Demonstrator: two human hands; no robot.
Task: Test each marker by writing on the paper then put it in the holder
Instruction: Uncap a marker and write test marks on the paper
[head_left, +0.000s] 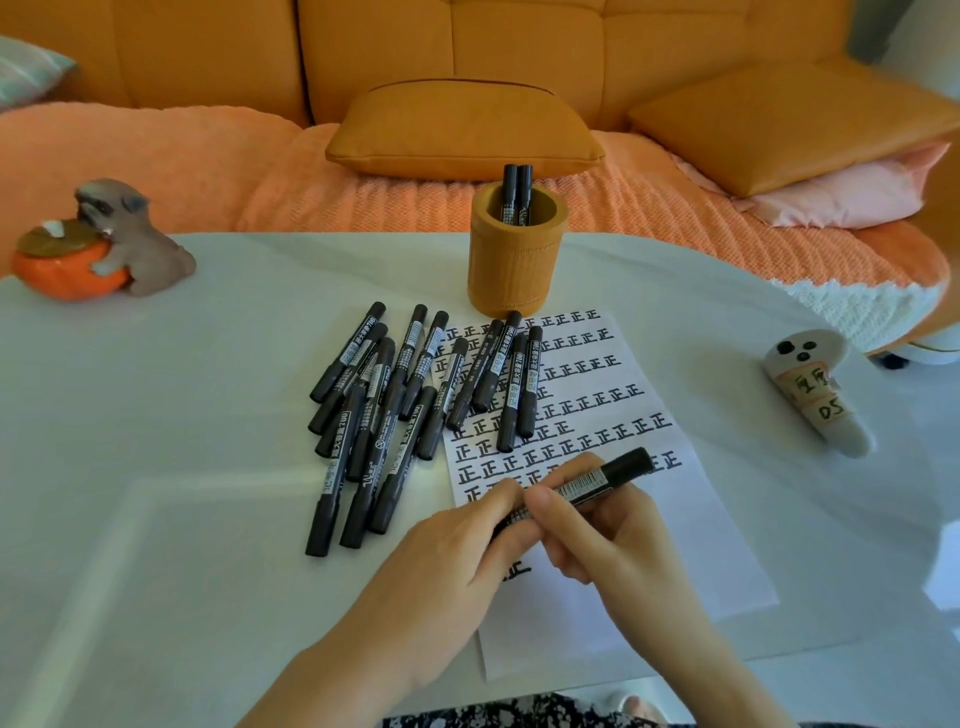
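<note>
I see both hands, left hand (457, 551) and right hand (602, 530), clamped on one marker (597, 480) above the paper (691, 519) near the bench's (156, 467) front edge.

Orange sofa (467, 47) behind white table (156, 467); matching cushions (462, 130) rest on coral throw (156, 171). Daylight, even.

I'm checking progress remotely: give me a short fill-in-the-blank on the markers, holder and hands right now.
1. The orange holder already contains ____ markers.
2. Both the left hand and the right hand grip ____ marker.
3. The pile of loose markers lies partly on the ____.
4. The holder stands at the paper's ____ edge.

Answers: two; one; paper; far
</note>
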